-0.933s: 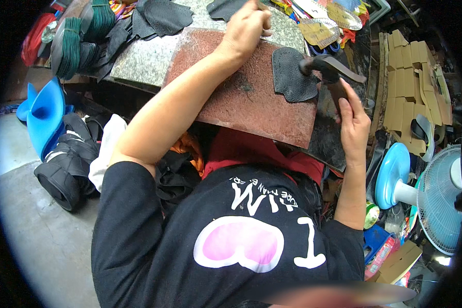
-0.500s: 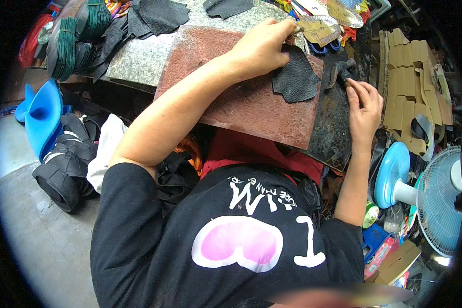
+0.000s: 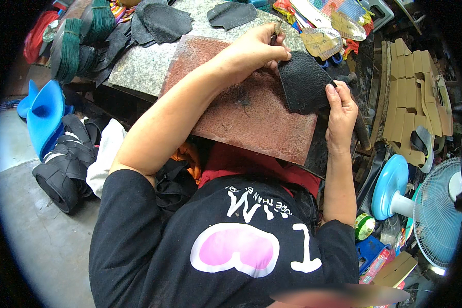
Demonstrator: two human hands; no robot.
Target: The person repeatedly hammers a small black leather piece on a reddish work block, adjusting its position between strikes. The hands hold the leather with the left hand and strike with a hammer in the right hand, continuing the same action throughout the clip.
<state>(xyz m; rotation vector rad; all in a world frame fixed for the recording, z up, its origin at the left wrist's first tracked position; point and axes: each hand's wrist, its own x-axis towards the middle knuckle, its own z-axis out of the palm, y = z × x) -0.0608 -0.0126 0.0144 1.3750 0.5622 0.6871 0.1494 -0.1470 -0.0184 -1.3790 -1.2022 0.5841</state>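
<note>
A black pebbled leather piece (image 3: 305, 82) is raised and tilted over the right part of a reddish-brown board (image 3: 251, 120). My left hand (image 3: 262, 49) is closed, thumb and fingers pinching the piece's upper left corner. A small slim object (image 3: 277, 28) sticks up out of the same hand; its kind is unclear. At the piece's right edge my right hand (image 3: 342, 110) is closed in a pinch, thumb towards me. Just beyond that hand lies a dark hammer-like tool (image 3: 363, 128), partly hidden behind the fingers and wrist.
More black leather pieces (image 3: 161, 23) lie on the speckled stone slab (image 3: 138, 72). Bundles of green cord (image 3: 66, 56) stand at the far left. Beyond my hands are shoe-shaped templates (image 3: 321, 43). Stacked cardboard boxes (image 3: 416, 92) and a blue fan (image 3: 439, 205) are at the right.
My right hand has left the dark tool and moved left to grip the leather piece. The piece has risen off the board and turned, its left corner now pinched in my left hand.
</note>
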